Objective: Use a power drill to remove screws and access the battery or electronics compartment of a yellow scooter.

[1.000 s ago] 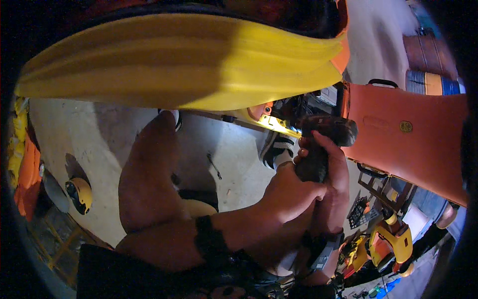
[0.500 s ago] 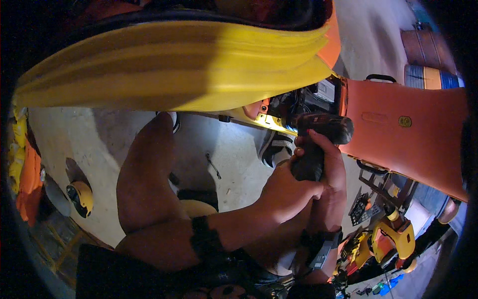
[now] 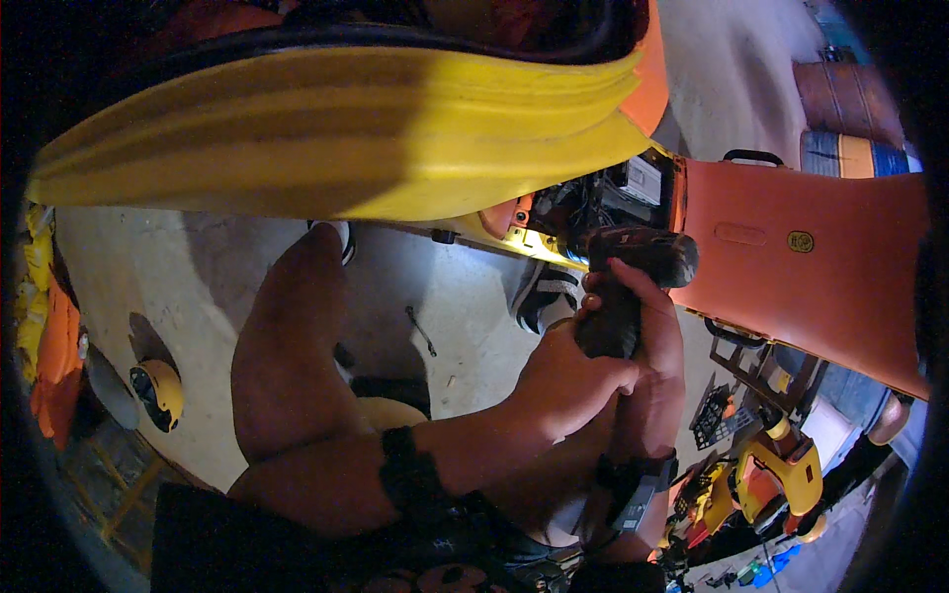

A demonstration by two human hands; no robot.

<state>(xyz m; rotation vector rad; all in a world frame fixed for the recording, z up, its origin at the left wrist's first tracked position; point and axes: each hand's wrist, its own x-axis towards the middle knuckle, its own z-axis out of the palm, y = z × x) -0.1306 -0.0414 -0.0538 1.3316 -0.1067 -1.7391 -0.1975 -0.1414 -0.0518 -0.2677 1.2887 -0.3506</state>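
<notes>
A dark cordless drill [image 3: 625,272] points into an open compartment [image 3: 603,198] full of dark parts, at the joint between a yellow hull [image 3: 326,138] and an orange hull [image 3: 801,267]. My right hand [image 3: 647,336] wraps the drill's handle. My left hand [image 3: 568,381] cups the handle from below and the left, pressed against the right hand. Both forearms rise from the lower edge and each wrist wears a dark strap.
A concrete floor [image 3: 168,267] lies below, with a shoe [image 3: 544,296], a small dark tool [image 3: 422,329] and a yellow round device [image 3: 158,392] on it. Yellow and orange tools [image 3: 766,479] crowd the lower right. Orange gear [image 3: 54,356] hangs at the left edge.
Both hands with the drill have shifted slightly up and toward the compartment. The grip is the same.
</notes>
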